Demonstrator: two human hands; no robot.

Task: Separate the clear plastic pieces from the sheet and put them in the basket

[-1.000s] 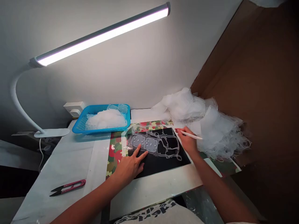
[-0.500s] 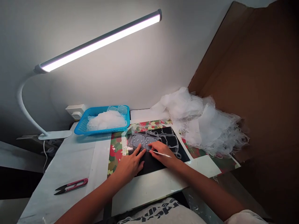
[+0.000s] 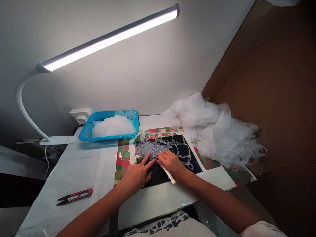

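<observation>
A clear, moulded silicone-like sheet (image 3: 146, 148) with rounded panels and a thin looping frame lies on a black mat (image 3: 158, 176). My left hand (image 3: 138, 174) rests at its near edge, fingers spread, with index and middle fingertips pressing there. In my right hand (image 3: 171, 163), closed in a pinch, is a slim white tool (image 3: 169, 174) that widens towards its rear end. Its tip is by the near edge of the sheet, close to my left fingertips, and is too small to make out.
A blue basket (image 3: 85, 134) at the back left holds a white translucent heap (image 3: 113, 126). Clear scraps (image 3: 222, 135) pile up at the right, beside cardboard (image 3: 259, 82). Pink-handled thread snips (image 3: 75, 196) lie at the left. A lit lamp (image 3: 111, 38) hangs above.
The white tool has turned in my right hand; its rear end now points more towards me and looks broader. My left hand stays in place. The view has shifted slightly.
</observation>
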